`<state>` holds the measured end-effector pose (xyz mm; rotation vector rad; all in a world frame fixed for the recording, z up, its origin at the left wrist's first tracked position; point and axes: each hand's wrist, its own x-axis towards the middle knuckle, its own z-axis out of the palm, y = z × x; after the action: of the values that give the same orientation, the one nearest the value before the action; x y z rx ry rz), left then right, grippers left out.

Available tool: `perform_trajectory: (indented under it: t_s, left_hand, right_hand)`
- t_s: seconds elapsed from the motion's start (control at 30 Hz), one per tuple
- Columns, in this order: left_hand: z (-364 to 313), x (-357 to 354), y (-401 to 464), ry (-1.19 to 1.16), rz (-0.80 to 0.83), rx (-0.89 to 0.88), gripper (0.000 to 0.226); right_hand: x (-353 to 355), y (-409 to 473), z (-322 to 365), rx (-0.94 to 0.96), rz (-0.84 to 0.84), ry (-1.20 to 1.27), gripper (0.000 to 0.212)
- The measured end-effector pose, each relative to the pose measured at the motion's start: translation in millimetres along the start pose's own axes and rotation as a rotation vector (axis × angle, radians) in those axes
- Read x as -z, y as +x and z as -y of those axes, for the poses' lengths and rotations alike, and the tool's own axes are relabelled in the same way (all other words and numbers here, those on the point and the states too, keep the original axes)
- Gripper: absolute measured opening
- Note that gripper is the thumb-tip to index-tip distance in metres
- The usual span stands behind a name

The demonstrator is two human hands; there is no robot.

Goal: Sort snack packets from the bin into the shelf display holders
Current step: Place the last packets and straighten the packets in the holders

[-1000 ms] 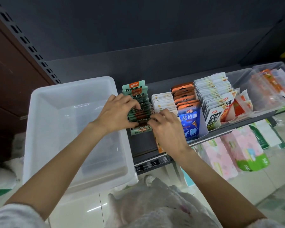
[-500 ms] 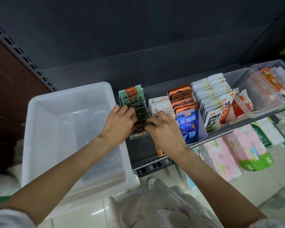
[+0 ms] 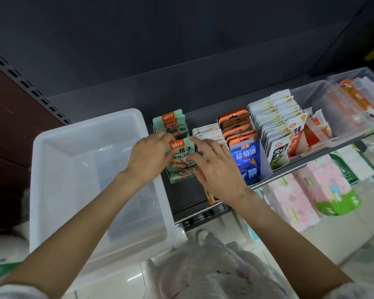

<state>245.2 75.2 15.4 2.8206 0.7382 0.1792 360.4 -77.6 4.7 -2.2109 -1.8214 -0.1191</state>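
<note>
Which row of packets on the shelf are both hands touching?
The green row, leftmost beside the bin. The left hand and right hand flank its front packet; the other rows are untouched.

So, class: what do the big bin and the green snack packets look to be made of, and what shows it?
Bin: translucent, glossy plastic, it seems; its floor shows dimly through the walls, with small glints. Green packets: probably thin printed plastic film, slightly shiny; the left hand and right hand press them.

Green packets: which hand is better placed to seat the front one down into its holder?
Probably the left hand: its fingers lie along the front green packet, on the bin side. The right hand also touches that packet but reaches across the white packets.
</note>
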Motion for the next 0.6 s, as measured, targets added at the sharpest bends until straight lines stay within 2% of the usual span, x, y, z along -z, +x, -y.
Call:
perform_trajectory:
  t_s: [0.1,0.2,0.33,0.43,0.5,0.6]
  left_hand:
    - [5,-7,-8,0.233,-0.017,-0.166,0.061]
    - [9,-15,-16,0.172,-0.062,-0.143,0.065]
    - [11,-14,-24,0.003,-0.145,-0.116,0.056]
    - [12,-13,-32,-0.077,-0.237,-0.165,0.035]
    - [13,-14,-41,-0.130,-0.224,-0.233,0.020]
    - [12,-12,-50,-0.340,-0.130,-0.136,0.031]
  right_hand:
    - [9,4,-5,-0.042,-0.107,0.156,0.026]
    - [20,23,-12,-0.034,-0.154,0.162,0.022]
    - [28,57,-21,0.130,0.041,0.061,0.023]
    - [26,77,-24,0.291,0.248,-0.150,0.038]
    - [24,86,-21,0.401,0.298,-0.304,0.045]
    - [22,93,-15,0.505,0.287,-0.383,0.044]
